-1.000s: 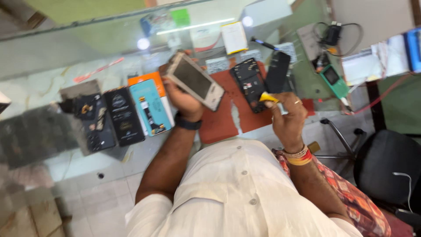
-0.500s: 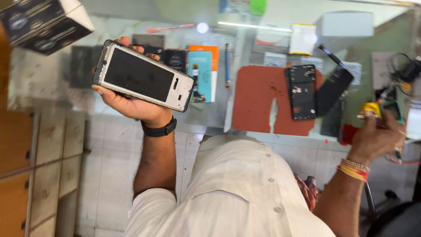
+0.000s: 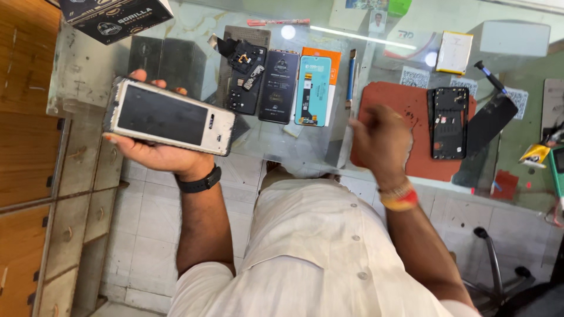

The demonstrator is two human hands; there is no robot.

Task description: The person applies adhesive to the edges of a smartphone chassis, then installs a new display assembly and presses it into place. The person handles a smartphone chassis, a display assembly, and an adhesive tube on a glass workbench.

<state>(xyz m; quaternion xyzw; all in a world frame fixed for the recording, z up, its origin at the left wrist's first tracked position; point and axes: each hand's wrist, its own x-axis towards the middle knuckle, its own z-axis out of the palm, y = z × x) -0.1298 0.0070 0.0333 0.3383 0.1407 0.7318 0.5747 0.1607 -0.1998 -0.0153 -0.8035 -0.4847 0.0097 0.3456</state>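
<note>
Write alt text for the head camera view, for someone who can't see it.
Seen from above, a person's left hand holds a white-framed phone beside a glass counter, while the blurred right hand is closed above a red mat with an opened phone body.

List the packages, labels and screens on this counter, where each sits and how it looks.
Phone: in the left hand, white frame, dark screen.
Black box: top left corner, printed sides.
Black packet: counter middle, flat rectangle.
Teal packet: right of it, on an orange card.
Yellow-edged white label: upper right.
</note>
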